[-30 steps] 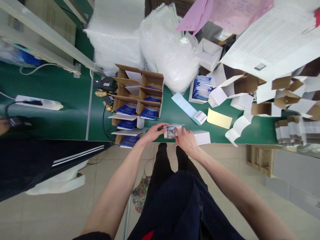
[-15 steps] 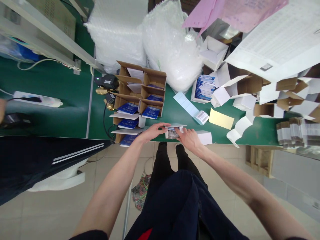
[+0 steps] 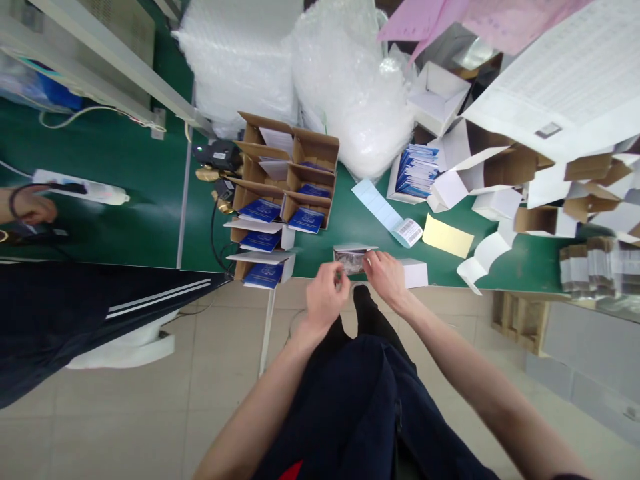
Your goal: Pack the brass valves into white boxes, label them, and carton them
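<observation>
At the table's front edge stands a small open white box with a clear plastic bag inside it. My right hand grips the box's right side, fingertips at the rim. Curled fingers on my left hand come together by the box's front left corner; what they pinch, if anything, is hidden. Right of the right hand lies a closed white box. To the left, several open brown-lined boxes stand in two columns, with blue booklets in or on them.
Bubble wrap fills the back. A box of booklets, a blue label strip, yellow paper and several open white boxes lie to the right. At far left, a co-worker's hand is near a power strip.
My left hand has left the box's back flap and moved toward me, its fingers now curled. My right hand stays at the box's right side. The co-worker's hand has come further into view.
</observation>
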Demonstrator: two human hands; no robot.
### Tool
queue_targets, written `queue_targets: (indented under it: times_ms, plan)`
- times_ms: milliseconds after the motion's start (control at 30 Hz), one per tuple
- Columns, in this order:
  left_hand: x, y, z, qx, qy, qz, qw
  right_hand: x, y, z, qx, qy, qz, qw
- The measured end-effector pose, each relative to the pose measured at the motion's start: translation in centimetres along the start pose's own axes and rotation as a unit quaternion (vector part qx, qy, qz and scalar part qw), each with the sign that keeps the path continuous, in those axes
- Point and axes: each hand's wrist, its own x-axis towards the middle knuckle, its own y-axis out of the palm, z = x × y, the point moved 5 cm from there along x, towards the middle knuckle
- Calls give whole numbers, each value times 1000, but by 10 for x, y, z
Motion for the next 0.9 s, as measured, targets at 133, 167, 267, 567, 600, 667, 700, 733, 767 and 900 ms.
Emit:
queue_targets:
  times_ms: [133, 167, 267, 567, 600, 667, 700, 733, 767, 900]
  plan:
    - [-14, 28, -9, 67, 20, 38, 997, -3, 2, -2, 10, 38, -20, 999]
    - [-11, 30, -7, 81, 19, 41, 996, -5, 1, -4, 10, 48, -24, 998]
    - [-1, 26, 1, 109, 19, 50, 993, -13, 0, -5, 12, 67, -27, 997]
    - [7, -7, 1, 82, 37, 4, 996, -21, 22, 20, 62, 97, 6, 993]
    - [10, -10, -1, 75, 36, -8, 997, -21, 22, 20, 70, 110, 2, 991]
    - [20, -13, -6, 61, 36, -25, 997, -24, 19, 20, 83, 134, -12, 987]
    - [26, -14, -9, 55, 38, -30, 997, -27, 17, 22, 88, 143, -19, 986]
    - [31, -15, -12, 49, 42, -33, 997, -30, 15, 24, 92, 149, -26, 984]
    - [36, -17, -14, 43, 48, -33, 997, -33, 14, 28, 96, 150, -32, 983]
    - [43, -21, -19, 38, 73, -29, 996, -36, 13, 50, 106, 111, -27, 988]
